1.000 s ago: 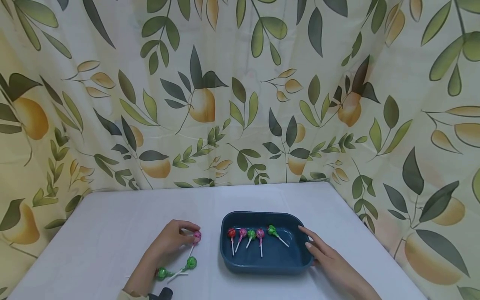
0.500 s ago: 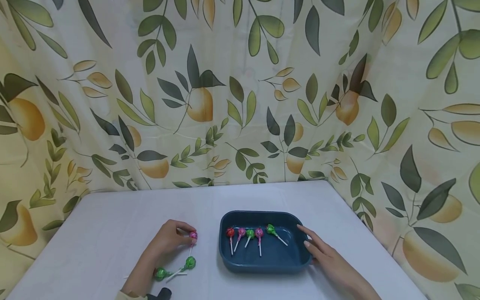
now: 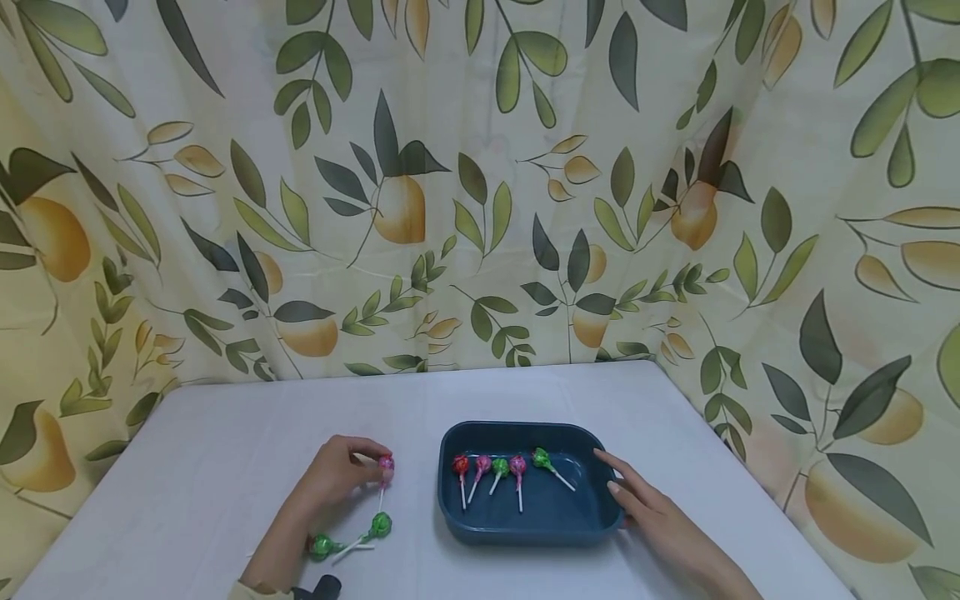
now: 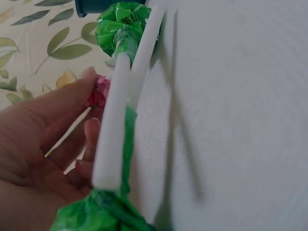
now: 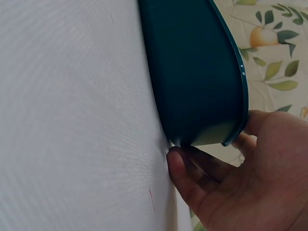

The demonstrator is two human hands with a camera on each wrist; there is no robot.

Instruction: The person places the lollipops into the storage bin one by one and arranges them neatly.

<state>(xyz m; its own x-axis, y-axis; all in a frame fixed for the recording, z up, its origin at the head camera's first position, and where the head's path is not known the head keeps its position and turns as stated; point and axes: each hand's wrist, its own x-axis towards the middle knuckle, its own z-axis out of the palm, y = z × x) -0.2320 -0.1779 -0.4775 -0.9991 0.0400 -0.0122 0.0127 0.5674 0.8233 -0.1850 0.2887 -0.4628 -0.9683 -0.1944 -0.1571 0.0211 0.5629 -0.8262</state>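
My left hand pinches the wrapped head of a pink lollipop between thumb and fingertips; its white stick points down toward the table. Just below, two green lollipops, one and another, lie with sticks crossing, close to the left forearm. In the left wrist view they appear large in front of the hand. A dark blue tray holds a row of red, pink and green lollipops, with one green lollipop tilted apart at the right. My right hand touches the tray's right end with extended fingers.
A white cloth covers the table. Behind and beside it hangs a curtain printed with leaves and fruit. A dark strap piece sits by the left wrist.
The left hand has shifted slightly left and up with the pink lollipop. The view has moved a little. The right hand and tray stay as they were.
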